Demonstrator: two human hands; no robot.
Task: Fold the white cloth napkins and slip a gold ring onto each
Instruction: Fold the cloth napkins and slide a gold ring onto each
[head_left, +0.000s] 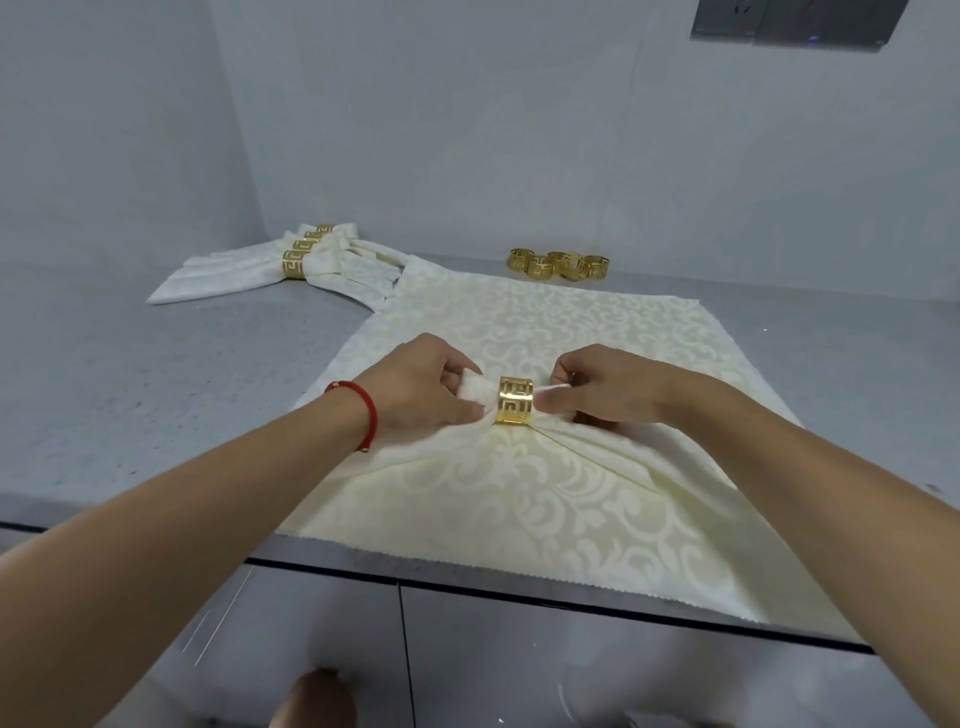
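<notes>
A cream patterned napkin (519, 488) lies gathered at its middle on the grey counter, over a flat napkin (571, 322) spread beneath it. A gold ring (515, 400) sits around the gathered part. My left hand (421, 395) pinches the bunched cloth just left of the ring. My right hand (602, 387) pinches the cloth on the ring's right side, thumb against the ring's edge. Several finished napkins with gold rings (296, 260) lie fanned at the back left. Several loose gold rings (558, 264) cluster at the back, near the wall.
The grey counter (156, 374) runs to a wall behind and has a front edge close to me, with cabinet fronts (519, 665) below. A wall socket plate (795, 18) sits at the top right.
</notes>
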